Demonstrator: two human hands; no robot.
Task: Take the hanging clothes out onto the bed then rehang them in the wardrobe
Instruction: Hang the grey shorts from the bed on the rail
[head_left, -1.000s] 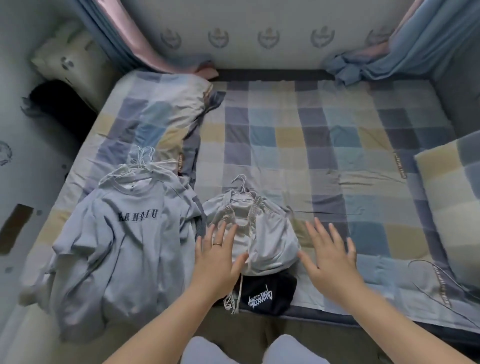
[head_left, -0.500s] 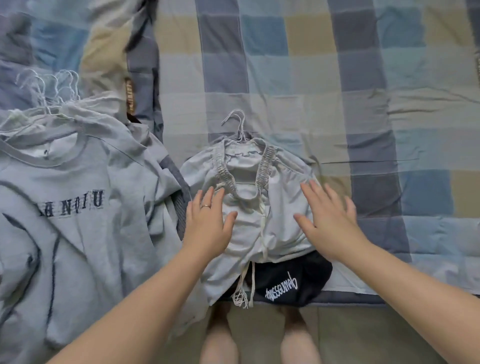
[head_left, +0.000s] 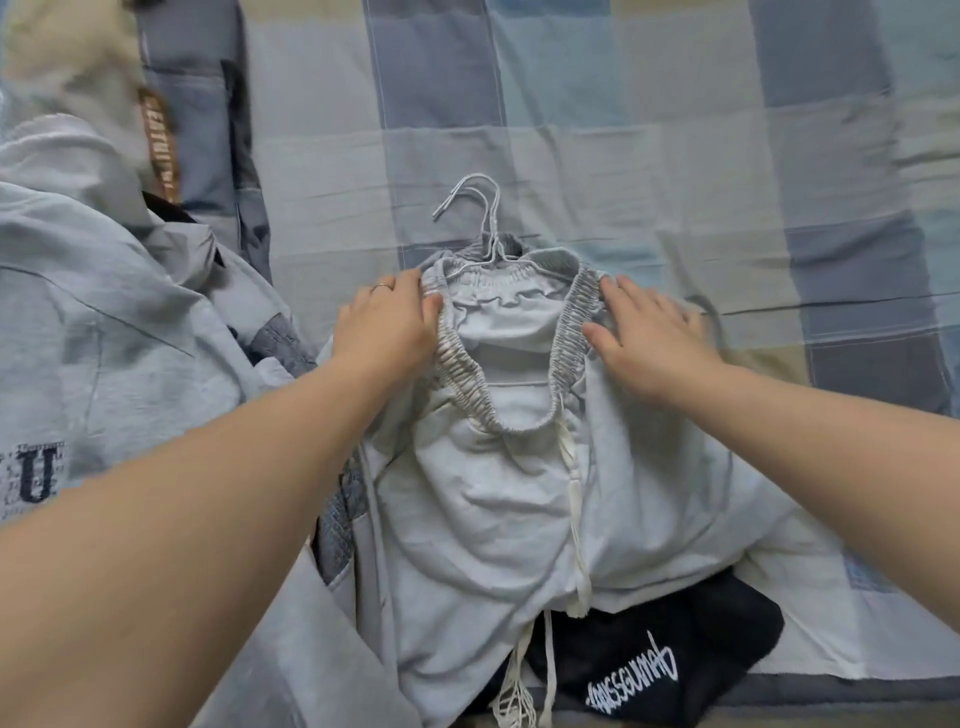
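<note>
On the left side of the checked bed (head_left: 623, 130) a soft grey sweatshirt (head_left: 104, 338) lies heaped. Near the front edge the left hand (head_left: 384, 325) curls its fingers round the ribbed elastic waistband of the grey shorts (head_left: 493, 467). The right hand (head_left: 649, 340) lies flat-fingered on them. Beyond their wire hangers (head_left: 480, 208) the bed stretches open.

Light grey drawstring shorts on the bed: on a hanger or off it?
On a hanger: two white wire hooks protrude from the waistband of the shorts.

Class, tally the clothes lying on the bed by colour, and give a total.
Light grey: 2, the sweatshirt and the shorts
Black: 1, the printed garment
Total: 3 that show; layers underneath cannot be told
</note>
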